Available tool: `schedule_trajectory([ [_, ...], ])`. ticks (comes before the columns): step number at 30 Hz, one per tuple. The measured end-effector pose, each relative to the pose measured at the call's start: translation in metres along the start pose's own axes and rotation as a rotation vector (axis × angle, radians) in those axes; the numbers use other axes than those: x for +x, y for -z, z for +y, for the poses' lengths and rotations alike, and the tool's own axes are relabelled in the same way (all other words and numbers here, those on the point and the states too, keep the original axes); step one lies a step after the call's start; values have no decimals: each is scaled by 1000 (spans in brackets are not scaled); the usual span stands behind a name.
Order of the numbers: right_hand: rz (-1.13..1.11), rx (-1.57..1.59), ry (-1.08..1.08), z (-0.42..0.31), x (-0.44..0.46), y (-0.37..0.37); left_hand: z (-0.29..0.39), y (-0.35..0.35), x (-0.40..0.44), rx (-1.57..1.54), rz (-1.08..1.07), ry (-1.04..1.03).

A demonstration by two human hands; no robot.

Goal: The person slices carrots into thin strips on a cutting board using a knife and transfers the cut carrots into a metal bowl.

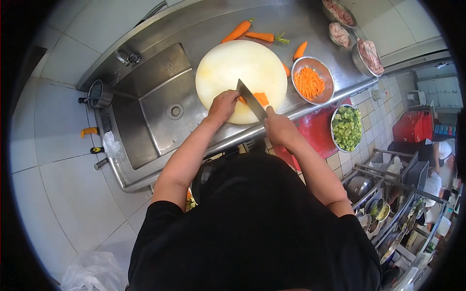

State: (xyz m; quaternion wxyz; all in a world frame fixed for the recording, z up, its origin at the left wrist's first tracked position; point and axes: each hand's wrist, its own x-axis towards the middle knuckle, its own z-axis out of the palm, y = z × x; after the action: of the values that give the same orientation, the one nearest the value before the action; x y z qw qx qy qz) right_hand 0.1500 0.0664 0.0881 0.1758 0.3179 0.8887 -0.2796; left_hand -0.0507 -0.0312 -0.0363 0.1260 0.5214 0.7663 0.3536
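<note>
A round white cutting board (228,63) lies on the steel counter. My right hand (280,127) is closed around the handle of a wide-bladed kitchen knife (252,102), whose blade points up and left across the board. My left hand (224,105) rests at the board's near edge, fingers curled and pressed on a piece of carrot (241,99) beside the blade; most of that piece is hidden. Flat carrot slices (261,99) lie to the right of the blade. Beyond the board are whole carrots (238,30). A metal bowl (331,87) to the right holds carrot shreds (309,83).
A steel sink (145,136) with a faucet (127,57) is at left. Bowls of raw meat (370,57) stand at the counter's right end. Below it, chopped green vegetables (346,128) fill a bowl by a red surface (315,136). People in white (432,186) are at far right.
</note>
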Motion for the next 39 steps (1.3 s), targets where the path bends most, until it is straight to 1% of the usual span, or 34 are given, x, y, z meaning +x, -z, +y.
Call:
schedule_trajectory([
  [3, 37, 24, 1, -6, -13, 5, 1, -1, -3, -11, -5, 15],
  [6, 47, 10, 19, -6, -15, 3, -4, -4, -6, -20, 33, -3],
  [9, 11, -17, 1, -3, -15, 3, -2, -4, -8, -17, 23, 8],
  [15, -34, -73, -21, -1, -10, -2, -3, -6, -12, -30, 68, -3],
  [18, -30, -64, -2, 9, -2, -17, -3, -7, -14, -2, 38, -23],
  [20, -7, -17, -11, 11, 3, -19, -5, -10, -12, -8, 92, -27],
  [24, -23, 52, 14, 12, -6, -1, -4, -8, -9, 7, 97, -51],
  [26, 78, 142, 17, 15, -24, 7, -3, -9, -10, 4, 58, 40],
  [27, 124, 189, 0, 20, -30, 9, -1, -8, -7, 3, 60, 36],
  [28, 125, 189, -2, 27, -33, 11, 1, -6, -6, -85, 80, 92],
  [29, 180, 204, -6, 35, -36, 11, 3, -5, -6, -172, 95, 149],
  [30, 236, 219, -13, 44, -38, 10, 2, -6, -6, -171, 89, 145],
  [32, 269, 224, -12, 58, -39, 11, -1, -7, -3, -92, 76, 44],
  [33, 281, 197, -26, 62, -39, 14, -3, -7, -1, -93, 71, 37],
  [35, 334, 138, -38, 65, -37, 17, -6, -6, 3, -86, -50, 113],
  [36, 338, 144, -44, 65, -34, 19, -4, -6, 3, -84, -57, 108],
  [38, 382, 6, -88, 63, -23, 25, 3, -9, 4, -74, -39, 13],
  [39, 386, 13, -97, 66, -14, 24, 15, -8, 4, -73, -48, 6],
])
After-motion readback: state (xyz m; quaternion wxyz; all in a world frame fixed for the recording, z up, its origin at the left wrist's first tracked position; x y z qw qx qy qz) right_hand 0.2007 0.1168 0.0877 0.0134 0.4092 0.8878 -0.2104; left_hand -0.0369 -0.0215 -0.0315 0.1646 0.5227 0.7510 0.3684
